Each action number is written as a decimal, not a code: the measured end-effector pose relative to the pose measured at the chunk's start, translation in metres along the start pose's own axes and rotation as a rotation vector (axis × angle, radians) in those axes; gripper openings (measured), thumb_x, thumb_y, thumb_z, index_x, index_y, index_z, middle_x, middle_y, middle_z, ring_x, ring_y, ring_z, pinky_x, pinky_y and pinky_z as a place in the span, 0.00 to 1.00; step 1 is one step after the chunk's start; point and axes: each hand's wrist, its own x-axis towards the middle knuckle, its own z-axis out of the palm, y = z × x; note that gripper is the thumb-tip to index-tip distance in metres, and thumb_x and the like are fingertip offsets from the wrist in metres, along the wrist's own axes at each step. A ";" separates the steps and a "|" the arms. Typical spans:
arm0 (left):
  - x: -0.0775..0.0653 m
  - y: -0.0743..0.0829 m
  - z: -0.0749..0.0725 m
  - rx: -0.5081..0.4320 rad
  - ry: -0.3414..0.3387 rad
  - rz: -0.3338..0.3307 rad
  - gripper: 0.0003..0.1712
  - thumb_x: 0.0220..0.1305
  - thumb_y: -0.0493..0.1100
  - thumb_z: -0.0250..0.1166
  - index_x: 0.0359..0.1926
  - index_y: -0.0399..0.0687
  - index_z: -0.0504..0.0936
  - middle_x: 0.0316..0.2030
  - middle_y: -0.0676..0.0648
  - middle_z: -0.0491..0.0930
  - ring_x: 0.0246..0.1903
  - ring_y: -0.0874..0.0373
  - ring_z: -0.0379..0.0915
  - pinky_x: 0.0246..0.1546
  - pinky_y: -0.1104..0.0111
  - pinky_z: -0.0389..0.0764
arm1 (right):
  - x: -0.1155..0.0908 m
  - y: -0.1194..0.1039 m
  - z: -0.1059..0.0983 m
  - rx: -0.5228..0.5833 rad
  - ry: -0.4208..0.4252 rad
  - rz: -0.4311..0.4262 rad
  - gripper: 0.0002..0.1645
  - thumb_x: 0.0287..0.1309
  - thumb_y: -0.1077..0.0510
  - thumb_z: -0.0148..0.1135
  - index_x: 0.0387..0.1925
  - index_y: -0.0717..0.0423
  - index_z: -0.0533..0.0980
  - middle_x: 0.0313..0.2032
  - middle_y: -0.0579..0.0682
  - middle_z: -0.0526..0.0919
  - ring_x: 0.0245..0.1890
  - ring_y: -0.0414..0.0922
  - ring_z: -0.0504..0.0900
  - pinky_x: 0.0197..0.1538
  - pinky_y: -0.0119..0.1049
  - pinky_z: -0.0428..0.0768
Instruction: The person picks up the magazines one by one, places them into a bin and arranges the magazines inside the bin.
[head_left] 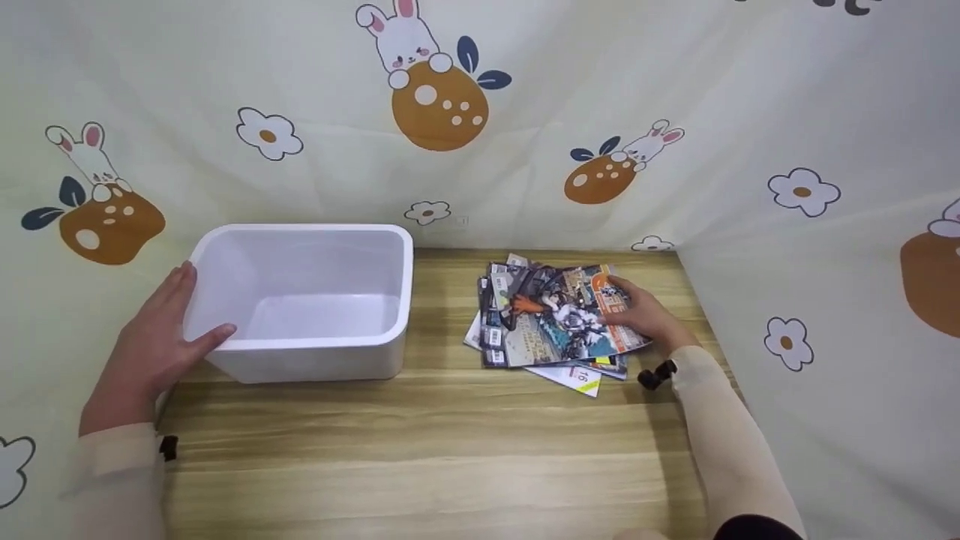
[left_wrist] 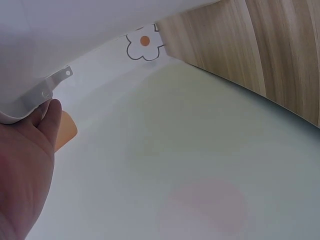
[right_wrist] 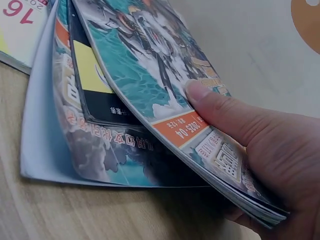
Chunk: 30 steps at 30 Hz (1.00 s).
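A white plastic bin [head_left: 307, 364] stands on the left of the wooden table. My left hand [head_left: 146, 341] grips its left rim, thumb over the top edge and fingers along the outer side. In the left wrist view, fingertips meet a white bracket-like piece [left_wrist: 35, 99] under the rim. On the right lies an uneven stack of magazines. My right hand [head_left: 649, 315] pinches the right edge of the top magazine [head_left: 559, 319], thumb on the colourful cover and fingers below. The right wrist view shows this magazine [right_wrist: 150, 65] bent upward at that edge, apart from those beneath.
Under the top one, a white magazine marked 16 [head_left: 574, 379] sticks out toward the front. The wooden table [head_left: 420, 457] ends at a cloth [head_left: 517, 195] printed with rabbits and flowers, which hangs behind and on both sides. Each wrist carries a small black mount [head_left: 657, 375].
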 end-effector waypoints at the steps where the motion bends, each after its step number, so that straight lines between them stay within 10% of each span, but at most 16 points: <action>1: 0.001 0.000 0.001 0.000 0.004 0.008 0.68 0.72 0.73 0.65 0.91 0.47 0.36 0.89 0.37 0.36 0.87 0.31 0.33 0.77 0.22 0.44 | 0.000 0.001 -0.002 0.002 0.004 -0.005 0.68 0.60 0.50 0.86 0.90 0.51 0.53 0.87 0.62 0.52 0.86 0.67 0.49 0.86 0.65 0.50; 9: -0.001 -0.001 0.001 -0.011 0.015 0.017 0.67 0.73 0.71 0.66 0.91 0.46 0.37 0.89 0.37 0.36 0.87 0.32 0.33 0.78 0.23 0.43 | -0.003 -0.002 -0.010 0.132 -0.006 0.000 0.58 0.62 0.58 0.83 0.87 0.55 0.61 0.83 0.65 0.62 0.65 0.62 0.78 0.64 0.41 0.85; 16: -0.001 0.001 0.000 -0.016 0.001 -0.007 0.69 0.70 0.74 0.66 0.91 0.50 0.36 0.90 0.39 0.35 0.87 0.31 0.33 0.75 0.21 0.43 | -0.008 0.008 -0.011 0.138 -0.032 -0.034 0.53 0.68 0.54 0.80 0.86 0.57 0.63 0.84 0.62 0.61 0.80 0.59 0.65 0.81 0.46 0.68; 20: -0.001 0.003 0.002 -0.017 -0.006 -0.009 0.69 0.70 0.75 0.65 0.91 0.51 0.36 0.90 0.39 0.35 0.87 0.31 0.33 0.75 0.21 0.43 | -0.012 0.010 -0.012 0.183 -0.028 0.055 0.53 0.69 0.50 0.80 0.87 0.48 0.62 0.79 0.63 0.70 0.62 0.54 0.83 0.58 0.32 0.85; 30: 0.000 0.000 0.002 -0.014 0.002 -0.007 0.68 0.72 0.73 0.65 0.91 0.48 0.35 0.90 0.38 0.35 0.87 0.32 0.32 0.77 0.22 0.42 | -0.010 0.010 -0.008 0.268 -0.020 0.048 0.51 0.70 0.53 0.78 0.87 0.47 0.63 0.83 0.62 0.64 0.66 0.56 0.81 0.57 0.31 0.85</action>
